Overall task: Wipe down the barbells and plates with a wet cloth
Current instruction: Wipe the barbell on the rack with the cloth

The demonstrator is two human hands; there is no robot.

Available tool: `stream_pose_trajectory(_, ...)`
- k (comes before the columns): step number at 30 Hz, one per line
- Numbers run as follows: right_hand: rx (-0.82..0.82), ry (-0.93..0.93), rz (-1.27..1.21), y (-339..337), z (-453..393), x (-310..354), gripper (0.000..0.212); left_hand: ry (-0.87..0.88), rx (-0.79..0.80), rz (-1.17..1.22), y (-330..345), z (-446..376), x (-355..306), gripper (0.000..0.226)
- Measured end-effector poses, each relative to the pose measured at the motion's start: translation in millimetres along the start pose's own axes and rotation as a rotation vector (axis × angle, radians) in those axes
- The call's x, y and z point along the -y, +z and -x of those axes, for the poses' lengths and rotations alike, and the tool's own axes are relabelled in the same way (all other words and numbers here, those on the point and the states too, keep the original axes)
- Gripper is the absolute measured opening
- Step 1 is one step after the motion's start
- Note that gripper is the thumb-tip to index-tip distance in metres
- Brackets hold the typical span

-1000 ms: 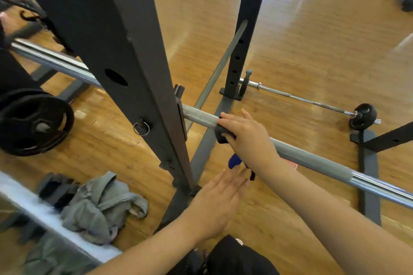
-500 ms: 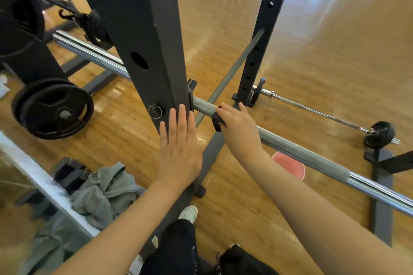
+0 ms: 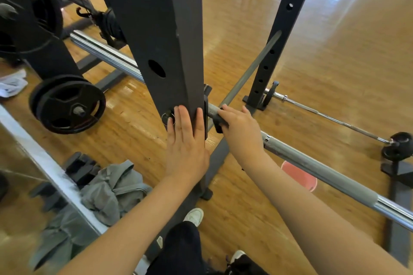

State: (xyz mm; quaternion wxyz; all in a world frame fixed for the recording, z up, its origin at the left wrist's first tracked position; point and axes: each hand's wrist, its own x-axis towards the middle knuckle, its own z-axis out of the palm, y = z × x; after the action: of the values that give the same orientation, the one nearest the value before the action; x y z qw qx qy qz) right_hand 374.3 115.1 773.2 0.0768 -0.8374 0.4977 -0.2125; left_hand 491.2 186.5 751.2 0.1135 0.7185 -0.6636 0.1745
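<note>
A long steel barbell (image 3: 317,168) runs from upper left to lower right through the rack, with a grey knurled stretch near the middle. My right hand (image 3: 240,131) grips a dark cloth (image 3: 218,124) wrapped round the bar just right of the near upright. My left hand (image 3: 186,140) presses flat, fingers straight, against the black rack upright (image 3: 156,29). Black weight plates (image 3: 67,104) hang on a peg at the left. A thinner barbell (image 3: 335,118) lies on the wood floor behind, a small black plate (image 3: 399,145) on its end.
A second rack upright (image 3: 279,35) stands behind the bar. A grey jacket (image 3: 111,190) lies by the mirror edge at lower left. A pink disc (image 3: 299,175) sits on the floor under the bar. My shoes (image 3: 194,216) show below. White cloth (image 3: 12,83) lies far left.
My left hand rose from low in front of me and now presses on the upright. My right hand slid the cloth left along the bar, close to the upright.
</note>
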Motion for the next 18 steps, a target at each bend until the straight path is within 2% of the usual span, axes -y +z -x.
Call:
stream_pose_trajectory(3, -0.109, 0.003, 0.017, 1.8, 14.4, -7.2, 0.038, -0.001, 0.0, -0.009, 3.7, -1.2, 1.7, 0.102)
stream_pose_trajectory(7, -0.157, -0.006, -0.052, 12.7, -5.5, 1.4, 0.013, -0.009, -0.034, -0.006, 7.9, -3.0, 0.6, 0.102)
stream_pose_trajectory(8, -0.158, 0.013, -0.065, 15.2, -13.6, 6.0, 0.013, -0.009, -0.042, 0.0, 9.8, -3.6, 0.2, 0.101)
stream_pose_trajectory(10, -0.132, 0.025, -0.067, 20.4, -24.9, 11.1, 0.018, -0.015, -0.046, 0.015, 13.6, -5.0, -1.6, 0.1)
stream_pose_trajectory(13, -0.018, 0.004, -0.064, 16.8, -25.6, 6.7, 0.008, -0.029, -0.032, 0.026, 16.2, -6.4, -3.5, 0.101)
stream_pose_trajectory(15, 0.031, 0.009, -0.061, 8.4, -16.7, 1.8, 0.016, -0.028, -0.014, 0.014, 16.2, -5.6, -3.8, 0.103)
stream_pose_trajectory(18, -0.109, 0.028, 0.001, -2.7, 9.5, -5.4, 0.019, -0.028, 0.004, 0.011, 15.1, -3.7, -3.3, 0.105)
